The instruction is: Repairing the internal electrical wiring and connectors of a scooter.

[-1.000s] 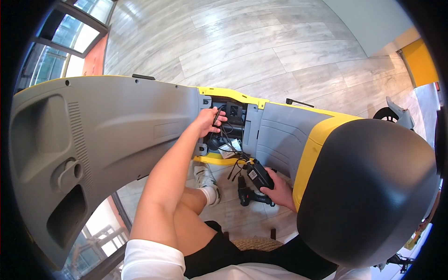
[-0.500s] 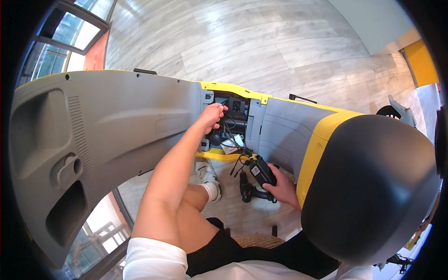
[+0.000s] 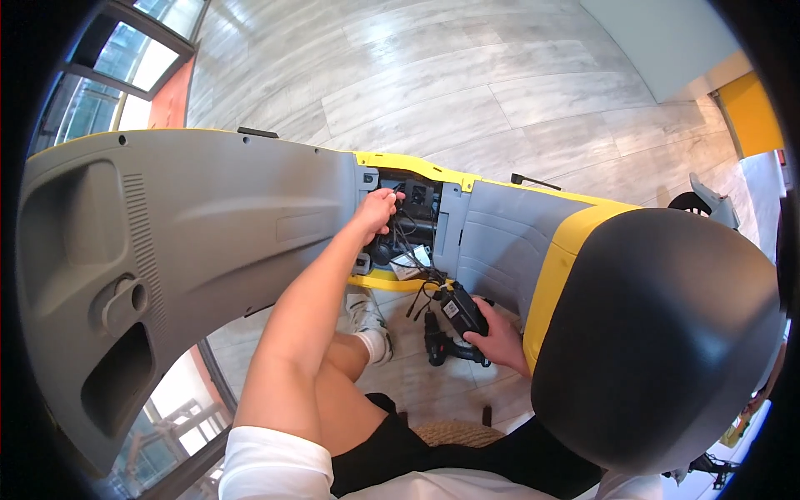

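Observation:
My left hand point(image 3: 377, 213) reaches into an open compartment of a grey and yellow scooter body. Its fingers are closed in a pinch on a thin black cable point(image 3: 406, 227), largely hidden behind them. More black wires run down from there to a black box-shaped electronic module point(image 3: 463, 312) with a white label. My right hand point(image 3: 500, 337) grips this module from its right side, just outside the compartment's near edge. Inside the compartment lies a silver-white box point(image 3: 411, 262) under the wires.
A black scooter seat point(image 3: 658, 342) fills the right side. To the left stretches the grey front panel point(image 3: 225, 200). A black cordless drill point(image 3: 446, 342) rests on the wood-look floor point(image 3: 417, 75) below the module. My shoe point(image 3: 367, 325) stands beside the body.
Both hands keep their holds, with the left still inside the compartment. The module and my right hand have shifted slightly left in the picture, along with the scooter's middle and the drill.

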The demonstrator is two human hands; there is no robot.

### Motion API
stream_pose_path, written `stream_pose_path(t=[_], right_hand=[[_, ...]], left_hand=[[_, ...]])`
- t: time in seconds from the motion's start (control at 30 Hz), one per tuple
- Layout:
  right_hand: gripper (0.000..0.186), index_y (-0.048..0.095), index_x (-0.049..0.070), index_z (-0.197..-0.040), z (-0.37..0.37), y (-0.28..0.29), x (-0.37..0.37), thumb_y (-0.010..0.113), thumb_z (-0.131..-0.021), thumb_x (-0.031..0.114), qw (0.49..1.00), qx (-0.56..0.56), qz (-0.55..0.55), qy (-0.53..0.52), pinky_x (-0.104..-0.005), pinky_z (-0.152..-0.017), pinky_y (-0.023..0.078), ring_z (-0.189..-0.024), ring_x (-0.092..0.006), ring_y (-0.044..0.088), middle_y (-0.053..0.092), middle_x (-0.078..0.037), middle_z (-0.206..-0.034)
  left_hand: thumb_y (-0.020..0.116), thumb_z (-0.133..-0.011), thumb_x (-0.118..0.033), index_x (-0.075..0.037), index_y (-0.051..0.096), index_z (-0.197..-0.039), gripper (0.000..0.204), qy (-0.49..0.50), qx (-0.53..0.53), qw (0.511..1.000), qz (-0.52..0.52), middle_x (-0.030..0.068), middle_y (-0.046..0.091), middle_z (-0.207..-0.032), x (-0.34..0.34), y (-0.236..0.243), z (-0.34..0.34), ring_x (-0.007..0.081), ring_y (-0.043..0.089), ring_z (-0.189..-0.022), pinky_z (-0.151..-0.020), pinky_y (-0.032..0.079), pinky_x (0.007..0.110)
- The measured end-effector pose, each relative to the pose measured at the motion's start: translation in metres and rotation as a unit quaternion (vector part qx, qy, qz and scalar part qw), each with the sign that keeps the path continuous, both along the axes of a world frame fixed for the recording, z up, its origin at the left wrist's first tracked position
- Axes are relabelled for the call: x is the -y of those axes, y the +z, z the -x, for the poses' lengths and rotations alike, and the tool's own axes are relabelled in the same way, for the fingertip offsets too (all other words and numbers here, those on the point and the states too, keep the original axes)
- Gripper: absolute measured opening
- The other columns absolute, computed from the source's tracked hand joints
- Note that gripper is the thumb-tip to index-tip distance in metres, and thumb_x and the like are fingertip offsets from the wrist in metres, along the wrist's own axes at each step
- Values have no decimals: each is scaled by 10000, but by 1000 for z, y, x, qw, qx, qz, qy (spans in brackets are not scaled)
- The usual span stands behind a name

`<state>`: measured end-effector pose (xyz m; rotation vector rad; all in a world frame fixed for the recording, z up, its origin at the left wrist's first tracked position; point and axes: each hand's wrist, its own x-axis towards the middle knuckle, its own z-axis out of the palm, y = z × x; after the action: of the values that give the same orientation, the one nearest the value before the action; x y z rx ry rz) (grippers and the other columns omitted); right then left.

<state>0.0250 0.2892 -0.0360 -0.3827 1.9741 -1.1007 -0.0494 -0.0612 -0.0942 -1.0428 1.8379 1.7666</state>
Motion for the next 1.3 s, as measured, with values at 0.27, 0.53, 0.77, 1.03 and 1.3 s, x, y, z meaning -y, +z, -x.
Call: stream_pose_path(t=[0.27, 0.53, 0.77, 1.03, 1.3], right_hand=[[696, 455, 53, -1428, 7, 8, 5, 754, -805, 128, 1000, 11, 3, -19, -360, -949, 493, -1103, -271, 653, 656, -176, -1192], [656, 482, 68, -1385, 6, 3, 14, 772, -809, 185, 997, -16, 13, -78, -394, -941, 491, -1064, -319, 654, 661, -187, -1164], [699, 486, 72, -1398, 0, -4, 13, 792, -790, 230, 998, -32, -18, -60, -404, -924, 499, -1043, -337, 671, 678, -216, -1145], [726, 477, 41, -1406, 2, -4, 13, 792, -766, 177, 996, -25, -23, -82, -387, -932, 500, -1067, -325, 665, 669, -217, -1171], [726, 469, 24, -1408, 5, -1, 11, 783, -769, 168, 997, -4, -7, -72, -381, -967, 489, -1109, -317, 653, 649, -218, -1220]], left_hand=[[591, -970, -190, -41, 664, -1125, 227, 24, -52, 993, 106, 40, 658, -842, -2, -9, -9, 132, 579, -642, -524, 475, 313], [681, -859, -122, -18, 667, -1188, 345, -44, -127, 954, 267, 162, 734, -1021, -5, -12, -19, 274, 707, -955, -844, 533, 373], [632, -875, -24, 3, 633, -1220, 346, -41, -118, 961, 245, 109, 728, -1004, 0, -11, -25, 205, 698, -906, -692, 565, 344], [431, -954, 53, 11, 588, -1286, 370, 1, -118, 984, 132, 91, 699, -1074, 10, -10, -23, 142, 669, -852, -544, 563, 282], [428, -989, 32, -11, 565, -1322, 363, -46, -120, 986, 105, 83, 694, -1107, 15, -13, -26, 137, 658, -862, -626, 560, 281]])
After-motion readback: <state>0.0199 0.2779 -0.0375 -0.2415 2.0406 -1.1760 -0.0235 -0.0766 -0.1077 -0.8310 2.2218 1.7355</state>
